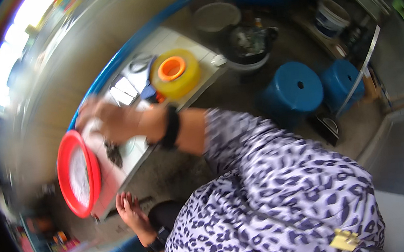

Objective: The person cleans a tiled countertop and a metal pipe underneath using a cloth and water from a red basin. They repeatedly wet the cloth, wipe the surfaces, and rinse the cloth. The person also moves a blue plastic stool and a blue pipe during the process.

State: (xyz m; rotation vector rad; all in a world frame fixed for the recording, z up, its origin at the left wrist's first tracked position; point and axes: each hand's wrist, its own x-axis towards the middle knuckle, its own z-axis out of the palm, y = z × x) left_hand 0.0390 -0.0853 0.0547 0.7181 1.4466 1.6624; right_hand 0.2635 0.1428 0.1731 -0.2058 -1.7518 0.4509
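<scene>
My right hand [107, 119] is blurred by motion and reaches over a white-tiled counter [109, 174]. Whether its bent fingers hold anything is unclear. A red plastic basin [94, 170] with whitish, foamy-looking contents stands at the counter's end, just beyond that hand. Below the wrist lies a dark, crumpled item [113, 153], perhaps a scrubber or cloth. My left hand [130, 209] is raised off the counter's near edge, fingers apart, with nothing in it. Farther along the counter sits a yellow, rounded plastic container [191, 73] with an orange ring [172, 69] on top.
A blue pipe or rim [121, 60] runs along the counter's back. Two blue plastic stools [294, 86] stand on the floor to the right. Beyond the counter are a black basin [235, 58] with mixed items and a grey bucket [217, 15]. A white bucket [332, 16] rests farther off.
</scene>
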